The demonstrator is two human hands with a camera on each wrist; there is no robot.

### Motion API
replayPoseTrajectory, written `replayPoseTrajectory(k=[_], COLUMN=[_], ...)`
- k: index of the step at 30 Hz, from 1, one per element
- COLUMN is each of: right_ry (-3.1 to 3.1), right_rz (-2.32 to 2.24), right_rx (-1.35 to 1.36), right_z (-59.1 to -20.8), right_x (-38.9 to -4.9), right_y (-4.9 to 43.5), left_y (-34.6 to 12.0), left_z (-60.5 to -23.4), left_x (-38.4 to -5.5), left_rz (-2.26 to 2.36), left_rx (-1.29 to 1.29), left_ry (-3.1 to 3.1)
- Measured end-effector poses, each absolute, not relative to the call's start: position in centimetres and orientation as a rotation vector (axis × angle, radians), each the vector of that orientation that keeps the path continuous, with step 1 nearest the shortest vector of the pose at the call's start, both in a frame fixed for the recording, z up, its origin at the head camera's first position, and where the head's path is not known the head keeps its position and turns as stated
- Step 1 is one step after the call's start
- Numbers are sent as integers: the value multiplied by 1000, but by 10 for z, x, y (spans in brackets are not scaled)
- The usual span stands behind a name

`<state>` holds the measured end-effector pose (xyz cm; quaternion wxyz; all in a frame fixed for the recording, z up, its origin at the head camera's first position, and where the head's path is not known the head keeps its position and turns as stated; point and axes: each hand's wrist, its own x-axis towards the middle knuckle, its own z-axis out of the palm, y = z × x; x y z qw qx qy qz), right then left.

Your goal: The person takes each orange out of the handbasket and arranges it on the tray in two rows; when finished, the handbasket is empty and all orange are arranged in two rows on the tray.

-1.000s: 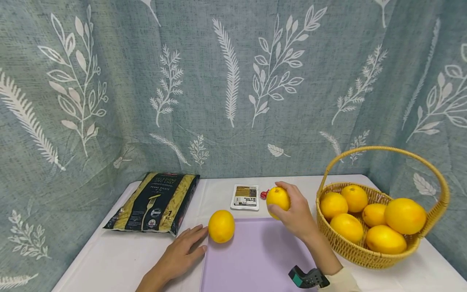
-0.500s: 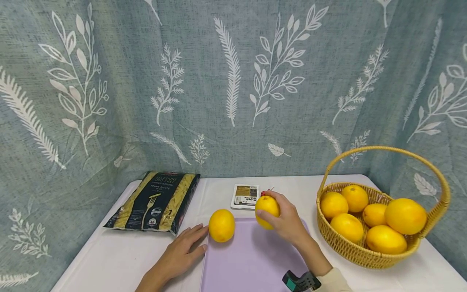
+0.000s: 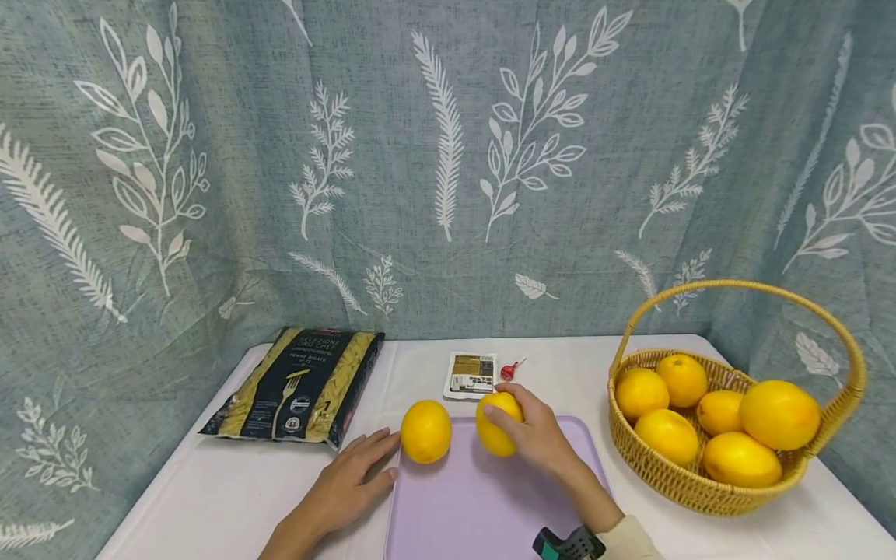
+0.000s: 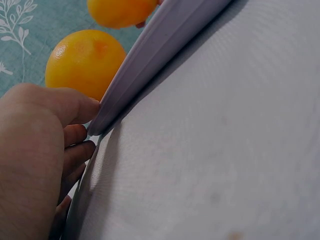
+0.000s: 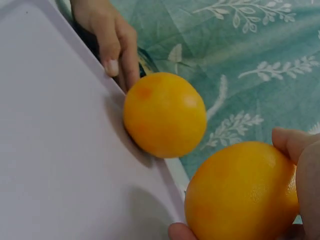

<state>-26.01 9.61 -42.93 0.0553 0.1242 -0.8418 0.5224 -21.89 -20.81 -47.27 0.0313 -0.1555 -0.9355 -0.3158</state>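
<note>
An orange [image 3: 425, 432] sits at the back left corner of a lilac tray [image 3: 448, 513]. My left hand [image 3: 353, 477] rests at the tray's left edge, its fingers loosely extended and the fingertips next to that orange. In the left wrist view the thumb [image 4: 82, 105] lies against the tray's rim. My right hand [image 3: 535, 428] grips a second orange [image 3: 495, 435] over the back of the tray, a short gap to the right of the first. Whether this held orange touches the tray I cannot tell. The right wrist view shows the fingers around the held orange [image 5: 240, 192].
A wicker basket [image 3: 689, 486] with a tall handle and several oranges stands at the right. Behind the tray lie a small white-and-brown packet [image 3: 470, 376] and a red lollipop [image 3: 509, 372]. A bag of penne pasta [image 3: 297, 389] lies at the back left. A patterned curtain [image 3: 448, 171] hangs behind.
My right hand has moved left and down toward the tray with its orange, closer to the first orange. The lollipop has come into full sight. My left hand has stayed put.
</note>
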Motion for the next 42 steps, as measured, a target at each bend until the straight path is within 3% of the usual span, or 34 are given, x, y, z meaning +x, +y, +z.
replayPoseTrajectory(k=[20,42], right_ry=[-2600,-2577], right_rz=[1909,1775], right_rx=[295,411], right_z=[-442,-451], right_x=[-258,-256], right_y=[87,72], left_y=[-207,-208], left_z=[-472,-470], left_x=[-219,-218], left_rz=[-944,-976], left_rx=[-510,-480], left_ry=[-2867,-2889])
